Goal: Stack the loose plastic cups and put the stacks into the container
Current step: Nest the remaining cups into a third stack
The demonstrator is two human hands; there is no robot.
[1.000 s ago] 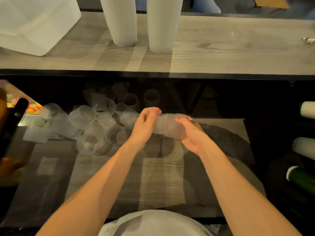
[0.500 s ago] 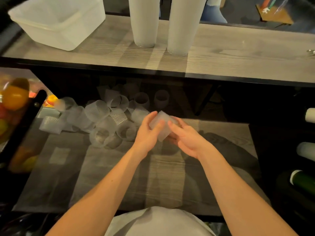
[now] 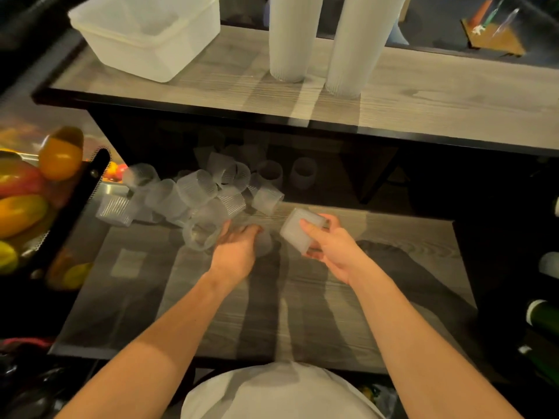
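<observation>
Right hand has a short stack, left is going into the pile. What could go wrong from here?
1. The left hand reaches into a jumbled pile of loose cups; many lie on their sides near the lower shelf's back edge and could roll off.
2. The short stack is tilted in the right hand, so cups might slide apart.
3. Two tall stacks stand upright on the upper shelf beside the container; a bump may topple them.

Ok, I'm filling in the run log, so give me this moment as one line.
right hand: holds short cup stack | left hand: on loose cup by pile | container: upper shelf, no cups visible inside
</observation>
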